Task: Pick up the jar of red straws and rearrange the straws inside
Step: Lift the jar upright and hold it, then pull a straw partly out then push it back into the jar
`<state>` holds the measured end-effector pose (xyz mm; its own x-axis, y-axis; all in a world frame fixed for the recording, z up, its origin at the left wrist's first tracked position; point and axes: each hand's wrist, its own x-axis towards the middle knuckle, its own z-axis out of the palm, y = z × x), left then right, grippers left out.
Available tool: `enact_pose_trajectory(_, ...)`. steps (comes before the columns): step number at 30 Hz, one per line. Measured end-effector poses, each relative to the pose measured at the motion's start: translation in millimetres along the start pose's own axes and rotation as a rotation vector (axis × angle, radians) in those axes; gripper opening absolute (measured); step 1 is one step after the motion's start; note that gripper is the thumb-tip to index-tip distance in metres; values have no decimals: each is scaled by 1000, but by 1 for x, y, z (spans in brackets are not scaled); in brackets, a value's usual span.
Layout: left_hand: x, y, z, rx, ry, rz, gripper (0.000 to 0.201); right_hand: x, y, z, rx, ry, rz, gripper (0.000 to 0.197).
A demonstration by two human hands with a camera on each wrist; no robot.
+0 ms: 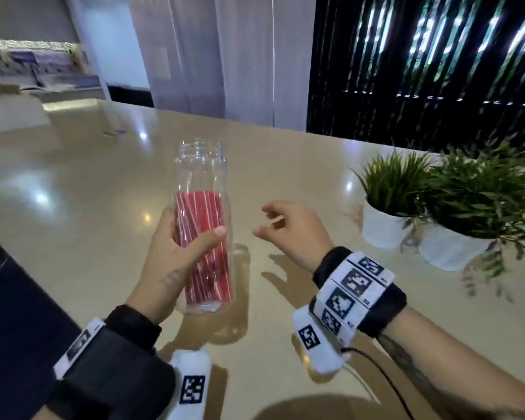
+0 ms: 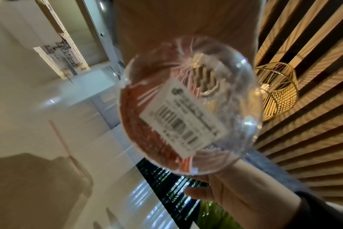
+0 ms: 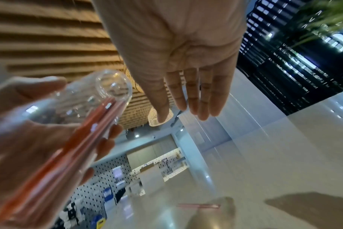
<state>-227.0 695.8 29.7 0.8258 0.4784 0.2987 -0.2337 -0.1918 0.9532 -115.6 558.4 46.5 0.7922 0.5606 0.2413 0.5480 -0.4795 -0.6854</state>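
A clear plastic jar holding several red straws is lifted off the beige table, leaning slightly, mouth open at the top. My left hand grips it around the middle, thumb in front and fingers behind. The left wrist view looks at the jar's base, which carries a barcode label. My right hand hovers just right of the jar, not touching it, holding nothing, fingers relaxed. In the right wrist view its fingers are straight, with the jar to the left.
Two potted green plants in white pots stand on the table at the right. A single pink straw lies loose on the tabletop. White curtains and a dark slatted wall are behind the table.
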Motion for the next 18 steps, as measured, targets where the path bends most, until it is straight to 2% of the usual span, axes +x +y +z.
enact_pose_trajectory(4,5,-15,-18,37,50,-69,85,35,5,42,-165,-147,55,50)
enact_pose_trajectory(7,12,-25,-25,53,79,-124,80,55,6,61,-250,-207,63,51)
enact_pose_trajectory(12,20,-45,-44,45,111,-251,85,79,6,88,-336,-313,89,40)
enact_pose_trajectory(18,12,-61,-59,120,157,-253,88,99,4,117,-431,-492,93,36)
